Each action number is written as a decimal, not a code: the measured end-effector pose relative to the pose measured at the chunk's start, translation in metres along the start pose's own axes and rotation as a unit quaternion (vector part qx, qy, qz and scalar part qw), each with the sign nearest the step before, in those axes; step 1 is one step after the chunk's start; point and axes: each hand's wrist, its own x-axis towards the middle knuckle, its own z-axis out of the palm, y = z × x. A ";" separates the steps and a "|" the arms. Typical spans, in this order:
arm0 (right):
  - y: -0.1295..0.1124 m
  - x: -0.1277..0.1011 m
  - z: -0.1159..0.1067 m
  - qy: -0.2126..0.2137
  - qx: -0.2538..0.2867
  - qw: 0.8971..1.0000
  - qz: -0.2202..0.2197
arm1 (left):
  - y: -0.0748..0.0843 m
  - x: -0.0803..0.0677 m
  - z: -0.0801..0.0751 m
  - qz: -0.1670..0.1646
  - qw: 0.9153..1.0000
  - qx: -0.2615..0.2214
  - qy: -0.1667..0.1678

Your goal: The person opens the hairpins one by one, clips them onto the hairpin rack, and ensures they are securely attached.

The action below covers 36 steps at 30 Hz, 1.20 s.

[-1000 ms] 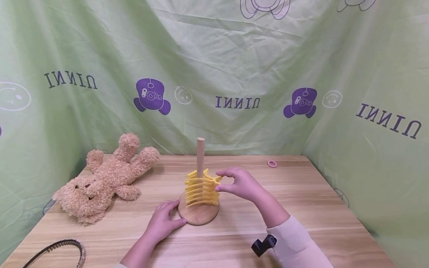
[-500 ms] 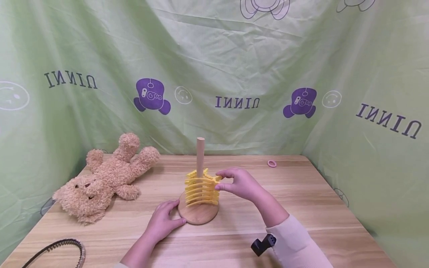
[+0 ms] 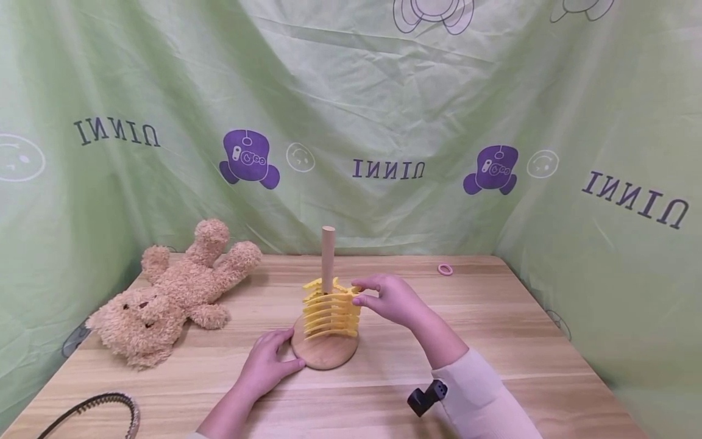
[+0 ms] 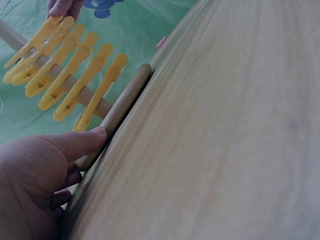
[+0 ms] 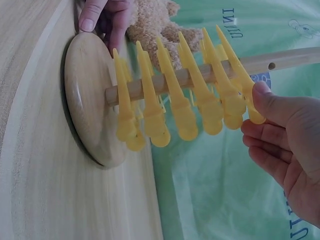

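Note:
A wooden stand has a round base (image 3: 325,355) and an upright post (image 3: 328,259). Several yellow plastic clip-like pieces (image 5: 182,117), tapered at one end and knobbed at the other, sit in layers along the post. My right hand (image 3: 395,299) pinches the uppermost yellow piece (image 5: 235,75) by its knobbed end, between thumb (image 5: 267,97) and fingers. The left hand (image 3: 265,366) holds the near left rim of the base; in the left wrist view its thumb (image 4: 87,142) lies over the rim, with the other fingers bent partly below it.
A teddy bear (image 3: 175,292) lies at the left on the wooden table (image 3: 466,323). The toothed hairband (image 3: 109,396) is at the front left, and a small pink ring (image 3: 445,269) rests near the back edge. Green cloth (image 3: 329,201) hangs behind.
The right thumb has moved up toward the index finger, narrowing the pinch on the uppermost yellow piece. The left hand and the base have stayed put.

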 end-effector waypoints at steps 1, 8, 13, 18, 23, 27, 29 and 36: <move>0.000 0.000 0.000 0.000 -0.002 1.000 -0.003 | 0.000 0.000 0.000 0.001 1.000 0.000 0.000; -0.002 0.000 -0.003 -0.009 -0.013 1.000 -0.013 | 0.002 -0.001 -0.001 -0.003 1.000 0.002 -0.006; -0.002 0.000 -0.006 -0.029 -0.014 0.999 0.000 | 0.002 -0.001 -0.002 -0.010 1.000 -0.002 -0.012; -0.001 -0.002 -0.006 -0.030 -0.009 0.999 -0.003 | 0.001 0.000 -0.001 -0.008 1.000 -0.003 -0.012; 0.000 -0.003 -0.004 -0.028 0.011 1.000 -0.008 | 0.002 -0.001 -0.001 -0.009 1.000 -0.004 -0.013; 0.000 -0.004 -0.003 -0.028 0.017 0.999 -0.008 | 0.002 0.000 -0.001 -0.010 1.000 -0.003 -0.014; 0.000 -0.004 -0.002 -0.028 0.018 0.999 -0.005 | 0.001 0.000 -0.001 -0.010 1.000 -0.003 -0.013; -0.001 -0.005 -0.003 -0.027 0.015 1.000 0.007 | 0.002 0.000 -0.001 -0.007 1.000 0.001 -0.011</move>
